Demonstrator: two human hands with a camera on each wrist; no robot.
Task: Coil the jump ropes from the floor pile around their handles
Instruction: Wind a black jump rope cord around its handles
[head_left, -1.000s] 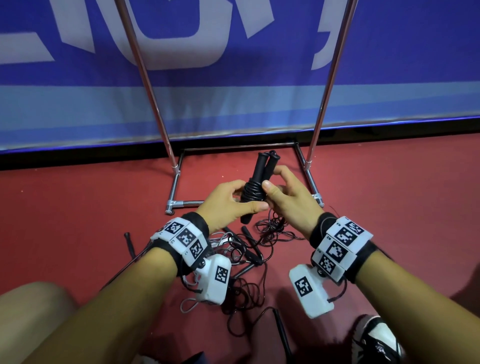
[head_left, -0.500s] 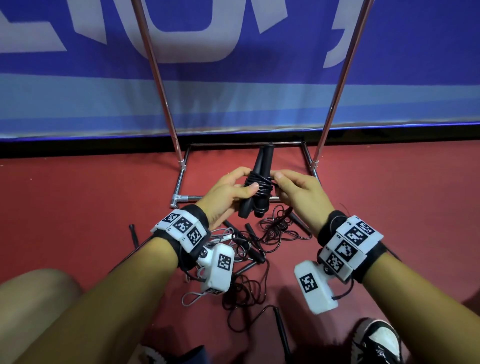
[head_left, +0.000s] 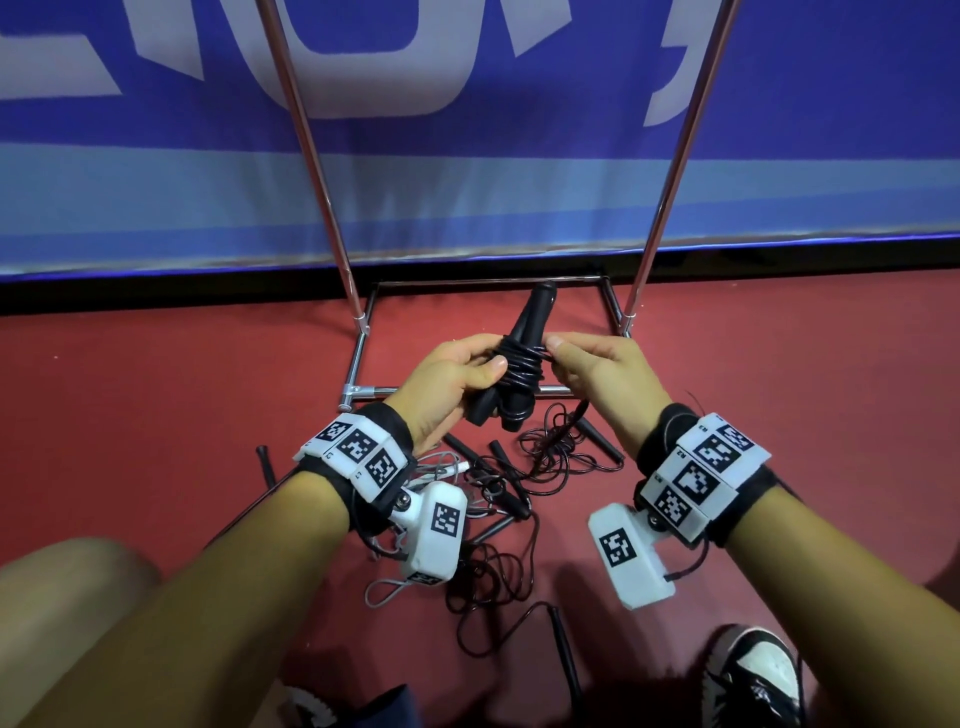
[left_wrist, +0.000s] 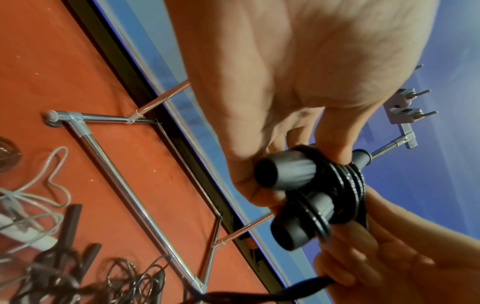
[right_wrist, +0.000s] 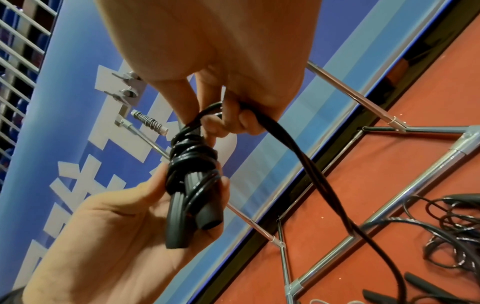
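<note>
Shoe (head_left: 753, 675): bottom edge, on red floor (head_left: 156, 415). Rope pile (head_left: 498, 519): tangled black cords and loose handles, on floor below the wrists. Left hand (head_left: 447, 384): curled round 2 handles (head_left: 514, 374), held above pile, cord (head_left: 522, 364) coiled at their middle. Right hand (head_left: 602, 374): pinches the cord's free end beside the coil. Metal frame (head_left: 358, 358): behind. Blue banner (head_left: 467, 182): farthest.

Red floor (head_left: 156, 395) here, kinda rubbery looking. Sitting right on it is a chrome rack base (head_left: 358, 358) (just the tube frame), and nearer the camera a tangled pile of black jump ropes (head_left: 540, 457) with loose black handles (head_left: 506, 460), plus a grey cord (head_left: 389, 592) mixed in.
</note>
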